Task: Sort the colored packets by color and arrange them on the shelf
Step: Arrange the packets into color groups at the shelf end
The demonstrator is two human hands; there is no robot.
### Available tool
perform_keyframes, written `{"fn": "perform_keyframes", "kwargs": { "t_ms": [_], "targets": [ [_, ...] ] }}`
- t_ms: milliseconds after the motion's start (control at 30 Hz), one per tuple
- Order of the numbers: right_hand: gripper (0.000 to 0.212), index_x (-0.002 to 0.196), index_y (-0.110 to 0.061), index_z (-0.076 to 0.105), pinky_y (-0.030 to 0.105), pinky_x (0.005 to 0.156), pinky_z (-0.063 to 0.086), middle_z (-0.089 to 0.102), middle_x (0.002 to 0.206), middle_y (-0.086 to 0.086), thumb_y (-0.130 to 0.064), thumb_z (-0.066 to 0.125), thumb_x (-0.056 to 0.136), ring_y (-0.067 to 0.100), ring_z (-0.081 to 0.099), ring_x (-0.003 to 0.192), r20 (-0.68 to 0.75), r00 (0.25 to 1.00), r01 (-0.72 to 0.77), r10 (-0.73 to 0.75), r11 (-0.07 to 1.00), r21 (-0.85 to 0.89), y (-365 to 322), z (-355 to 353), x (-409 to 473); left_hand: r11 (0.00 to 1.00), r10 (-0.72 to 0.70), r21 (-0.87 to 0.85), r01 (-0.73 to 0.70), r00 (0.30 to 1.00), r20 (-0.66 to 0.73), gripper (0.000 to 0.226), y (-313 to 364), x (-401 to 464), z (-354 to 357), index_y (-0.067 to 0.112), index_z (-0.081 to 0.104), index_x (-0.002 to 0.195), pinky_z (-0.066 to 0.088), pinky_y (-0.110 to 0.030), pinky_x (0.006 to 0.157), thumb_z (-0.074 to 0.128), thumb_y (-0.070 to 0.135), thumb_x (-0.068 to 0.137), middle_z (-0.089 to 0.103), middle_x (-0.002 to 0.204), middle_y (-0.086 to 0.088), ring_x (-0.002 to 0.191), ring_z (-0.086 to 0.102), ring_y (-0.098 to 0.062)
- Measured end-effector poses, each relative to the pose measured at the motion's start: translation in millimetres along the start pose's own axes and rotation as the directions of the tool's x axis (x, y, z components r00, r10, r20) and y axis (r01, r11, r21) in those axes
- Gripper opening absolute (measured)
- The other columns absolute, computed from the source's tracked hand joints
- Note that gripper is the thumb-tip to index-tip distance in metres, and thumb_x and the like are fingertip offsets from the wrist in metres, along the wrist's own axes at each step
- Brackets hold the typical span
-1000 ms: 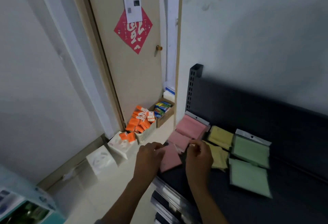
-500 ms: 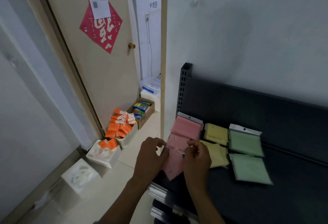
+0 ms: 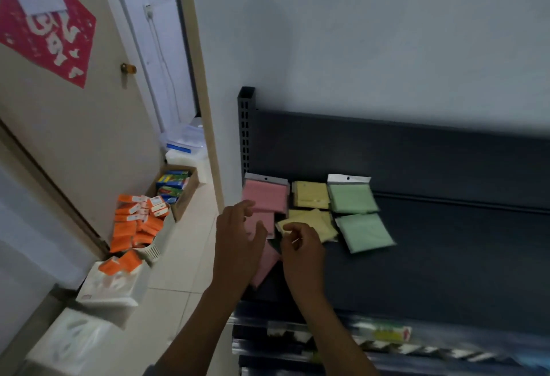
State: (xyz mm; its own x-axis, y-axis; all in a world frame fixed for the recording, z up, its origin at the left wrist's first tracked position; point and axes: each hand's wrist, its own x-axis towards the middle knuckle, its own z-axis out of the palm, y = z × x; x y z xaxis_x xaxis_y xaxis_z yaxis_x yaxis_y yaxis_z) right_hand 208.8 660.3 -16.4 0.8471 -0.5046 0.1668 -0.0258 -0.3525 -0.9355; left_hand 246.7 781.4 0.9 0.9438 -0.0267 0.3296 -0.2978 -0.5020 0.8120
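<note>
A dark grey metal shelf [image 3: 446, 256] fills the right of the view, its back panel standing against a pale wall [image 3: 372, 33]; at nine o'clock a beige door [image 3: 89, 125] carries a red diamond paper [image 3: 50, 36]; below it, on the tiled floor [image 3: 184, 268], a heap of orange boxes [image 3: 134, 227] spills over a white basket, and a cardboard box [image 3: 178, 188] of bright cartons sits at the doorway; white tissue packs [image 3: 113, 286] lie at seven o'clock; now the packets, in three columns at the shelf's left end; pink packets [image 3: 266, 197] at the far left, yellow packets [image 3: 311, 195] in the middle, green packets [image 3: 352, 198] to their right, each colour running front to back; the rear pink and green ones show silver hang tabs; a loose pink packet [image 3: 268, 262] lies tilted at the front edge, under the left hand [image 3: 238, 244], whose fingers are spread and relaxed over the pink column, holding nothing I can make out; the right hand [image 3: 302, 252] has thumb and forefinger curled to a narrow pinch at the corner of the front yellow packet.
</note>
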Motion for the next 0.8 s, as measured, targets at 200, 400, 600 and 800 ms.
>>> {"fn": "perform_keyframes", "kwargs": {
  "t_ms": [200, 400, 600, 800],
  "targets": [
    [0.02, 0.1, -0.025, 0.065, 0.023, 0.064, 0.048, 0.059, 0.092, -0.001, -0.007, 0.058, 0.095, 0.011, 0.058, 0.076, -0.104, 0.994, -0.021, 0.025, 0.999, 0.038, 1, -39, 4, 0.99, 0.135, 0.023, -0.136, 0.99, 0.043, 0.039, 34, 2, 29, 0.019, 0.055, 0.128, 0.037, -0.024, 0.09, 0.067, 0.015, 0.091, 0.056, 0.114, 0.004, 0.107, 0.047, -0.011],
    [0.018, 0.101, -0.024, 0.066, 0.016, 0.069, 0.047, 0.058, 0.099, -0.005, -0.008, 0.058, 0.097, 0.008, 0.059, 0.082, -0.172, 0.985, -0.008, 0.01, 1.0, 0.012, 15, -105, 7, 0.958, 0.281, 0.019, -0.285, 0.953, 0.114, 0.039, 69, -15, 80, 0.021, 0.055, 0.125, 0.042, -0.033, 0.094, 0.067, 0.011, 0.089, 0.052, 0.116, 0.006, 0.11, 0.05, -0.015],
    [0.018, 0.098, -0.027, 0.065, 0.012, 0.071, 0.045, 0.055, 0.101, -0.01, -0.011, 0.057, 0.099, 0.003, 0.058, 0.085, -0.25, 0.968, -0.017, 0.007, 0.999, -0.039, 45, -192, 12, 0.94, 0.286, 0.125, -0.317, 0.933, 0.216, 0.032, 102, -35, 141, 0.021, 0.057, 0.122, 0.046, -0.039, 0.091, 0.064, 0.014, 0.091, 0.053, 0.115, 0.002, 0.107, 0.051, -0.022],
    [0.017, 0.109, -0.019, 0.067, 0.016, 0.081, 0.048, 0.056, 0.108, -0.006, -0.01, 0.058, 0.098, 0.003, 0.059, 0.093, -0.345, 0.935, 0.02, -0.08, 0.984, -0.175, 85, -279, 15, 0.889, 0.351, 0.189, -0.417, 0.886, 0.302, 0.026, 151, -66, 205, 0.023, 0.059, 0.123, 0.048, -0.042, 0.091, 0.061, 0.025, 0.097, 0.053, 0.116, 0.001, 0.11, 0.052, -0.022]
  ]
}}
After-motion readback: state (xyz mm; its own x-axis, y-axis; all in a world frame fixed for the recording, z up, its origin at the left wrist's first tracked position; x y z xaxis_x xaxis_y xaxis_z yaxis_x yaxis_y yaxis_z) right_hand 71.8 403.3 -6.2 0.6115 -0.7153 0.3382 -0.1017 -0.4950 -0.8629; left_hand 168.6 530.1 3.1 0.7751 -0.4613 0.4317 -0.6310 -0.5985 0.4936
